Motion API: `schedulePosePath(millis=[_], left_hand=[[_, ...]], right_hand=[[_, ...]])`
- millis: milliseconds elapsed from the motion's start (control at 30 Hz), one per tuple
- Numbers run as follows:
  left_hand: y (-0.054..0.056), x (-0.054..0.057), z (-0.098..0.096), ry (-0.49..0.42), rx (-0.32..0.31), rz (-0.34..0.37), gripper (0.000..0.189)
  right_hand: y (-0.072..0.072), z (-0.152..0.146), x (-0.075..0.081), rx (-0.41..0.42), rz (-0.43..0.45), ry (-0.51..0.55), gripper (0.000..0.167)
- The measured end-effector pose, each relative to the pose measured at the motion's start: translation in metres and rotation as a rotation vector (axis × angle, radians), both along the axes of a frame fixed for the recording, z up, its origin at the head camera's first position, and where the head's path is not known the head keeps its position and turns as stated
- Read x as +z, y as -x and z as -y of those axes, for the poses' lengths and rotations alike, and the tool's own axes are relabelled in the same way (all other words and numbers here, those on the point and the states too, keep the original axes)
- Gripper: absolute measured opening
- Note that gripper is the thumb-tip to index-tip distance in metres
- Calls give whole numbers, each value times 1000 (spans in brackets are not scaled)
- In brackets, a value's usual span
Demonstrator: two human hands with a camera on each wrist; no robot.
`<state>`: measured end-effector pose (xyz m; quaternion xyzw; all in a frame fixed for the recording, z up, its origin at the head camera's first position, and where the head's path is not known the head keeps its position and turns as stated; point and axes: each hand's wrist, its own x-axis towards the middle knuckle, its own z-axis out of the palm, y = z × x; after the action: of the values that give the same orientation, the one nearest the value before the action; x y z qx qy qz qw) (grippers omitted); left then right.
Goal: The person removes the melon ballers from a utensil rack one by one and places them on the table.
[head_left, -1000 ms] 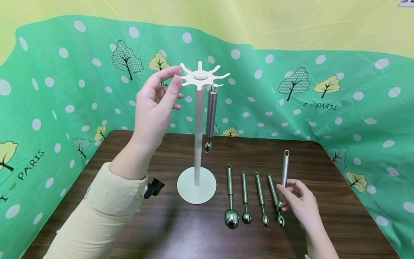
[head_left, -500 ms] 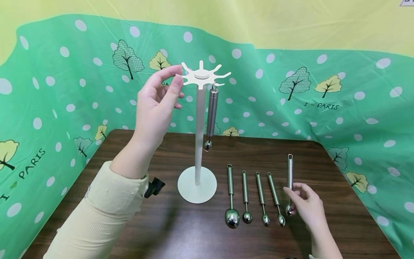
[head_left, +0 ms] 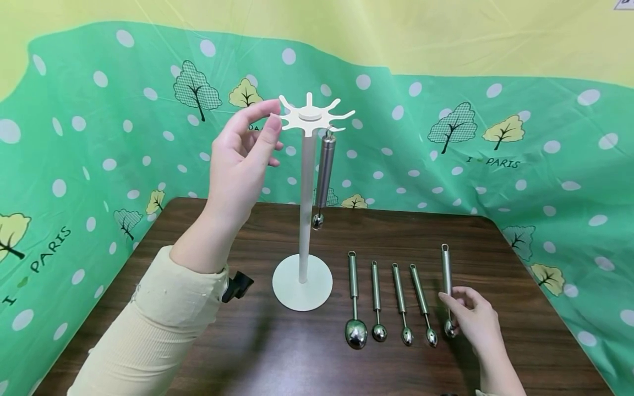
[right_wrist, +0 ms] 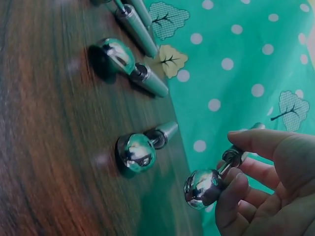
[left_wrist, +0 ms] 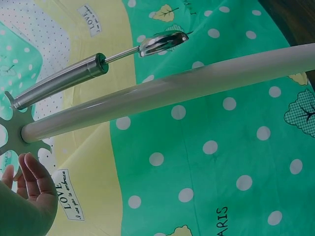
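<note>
A white stand (head_left: 306, 209) with a round base and a ring of radiating hooks stands on the table. At its left side, the thumb and index finger of my left hand (head_left: 238, 159) pinch one hook. A steel melon baller (head_left: 326, 170) hangs by its loop from a hook on the right; the left wrist view shows its handle (left_wrist: 64, 81) beside the pole. My right hand (head_left: 477, 319) grips another melon baller (head_left: 446, 269) low on the handle, near the scoop. It is upright, loop up, and its round scoop (right_wrist: 203, 189) shows in the right wrist view.
Several steel scoops lie in a row right of the base: a large one (head_left: 355, 333), then smaller ones such as the rightmost (head_left: 420, 291), just left of my right hand. A green and yellow printed cloth (head_left: 386, 110) hangs behind the dark wooden table (head_left: 297, 352).
My right hand has moved right and slightly toward me with the melon baller, away from the row of scoops. My left hand stays at the stand's hook.
</note>
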<state>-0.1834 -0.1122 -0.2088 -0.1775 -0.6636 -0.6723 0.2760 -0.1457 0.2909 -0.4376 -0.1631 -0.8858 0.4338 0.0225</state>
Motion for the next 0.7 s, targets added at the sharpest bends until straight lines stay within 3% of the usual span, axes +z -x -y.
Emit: schedulePosePath(millis=[233, 700], left_hand=[[0, 0, 0, -1, -1, 4, 31], [0, -1, 0, 3, 2, -9, 31]], right_hand=[[4, -10, -6, 61, 75, -93, 54], [14, -23, -20, 104, 144, -106, 53]])
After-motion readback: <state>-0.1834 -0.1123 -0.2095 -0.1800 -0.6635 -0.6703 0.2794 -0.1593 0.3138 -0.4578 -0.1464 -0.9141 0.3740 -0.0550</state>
